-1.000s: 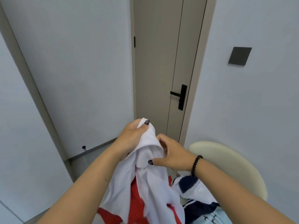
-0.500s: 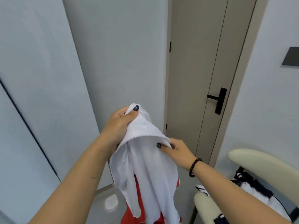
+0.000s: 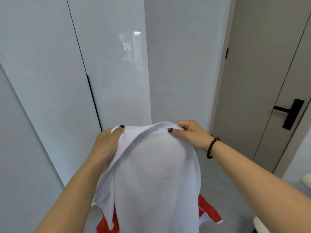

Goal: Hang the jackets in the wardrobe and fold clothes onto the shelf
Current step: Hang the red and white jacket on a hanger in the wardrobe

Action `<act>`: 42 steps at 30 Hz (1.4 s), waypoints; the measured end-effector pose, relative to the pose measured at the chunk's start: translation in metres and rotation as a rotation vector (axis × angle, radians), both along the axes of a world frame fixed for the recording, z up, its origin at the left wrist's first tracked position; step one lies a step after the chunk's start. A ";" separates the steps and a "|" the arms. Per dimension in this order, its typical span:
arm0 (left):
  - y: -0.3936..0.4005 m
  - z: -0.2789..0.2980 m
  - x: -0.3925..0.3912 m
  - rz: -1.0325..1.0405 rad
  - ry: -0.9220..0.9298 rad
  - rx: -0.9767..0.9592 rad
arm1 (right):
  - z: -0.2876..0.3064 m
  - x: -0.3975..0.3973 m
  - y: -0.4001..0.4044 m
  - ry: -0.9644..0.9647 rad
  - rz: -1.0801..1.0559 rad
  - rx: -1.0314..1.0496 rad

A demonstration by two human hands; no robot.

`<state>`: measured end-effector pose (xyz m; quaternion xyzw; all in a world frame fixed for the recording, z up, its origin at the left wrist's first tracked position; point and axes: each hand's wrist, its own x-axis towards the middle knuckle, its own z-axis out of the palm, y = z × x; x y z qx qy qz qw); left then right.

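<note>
Wardrobe doors (image 3: pixel 50 81) are closed, left of the jacket (image 3: pixel 151 174). Left hand (image 3: pixel 107 143) grips its top edge, fingers curled; right hand (image 3: pixel 188 133) pinches the zipper edge alongside. Jacket hangs before the doors. Recommend keeping both grips level while spreading the shoulders.

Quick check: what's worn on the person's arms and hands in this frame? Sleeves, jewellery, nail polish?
No sleeves show: both forearms are bare up to the frame edge. The right hand has a black beaded bracelet at the wrist. The left hand wears nothing at its wrist. Visible thumbnails on both carry dark polish.
</note>
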<state>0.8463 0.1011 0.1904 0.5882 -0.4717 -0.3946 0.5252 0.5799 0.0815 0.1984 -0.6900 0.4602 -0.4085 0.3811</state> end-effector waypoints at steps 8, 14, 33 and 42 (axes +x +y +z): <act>0.000 -0.034 0.075 0.074 -0.371 0.014 | 0.027 0.105 -0.032 -0.046 -0.092 -0.179; 0.010 -0.059 0.099 -0.078 -0.476 0.066 | 0.028 0.169 -0.057 -0.049 -0.033 -0.193; -0.154 -0.095 0.200 0.306 -0.210 0.146 | 0.002 0.229 -0.290 0.306 -0.109 -0.339; -0.229 0.014 0.164 -0.001 -0.435 -0.285 | -0.020 0.291 -0.298 0.360 0.655 -0.074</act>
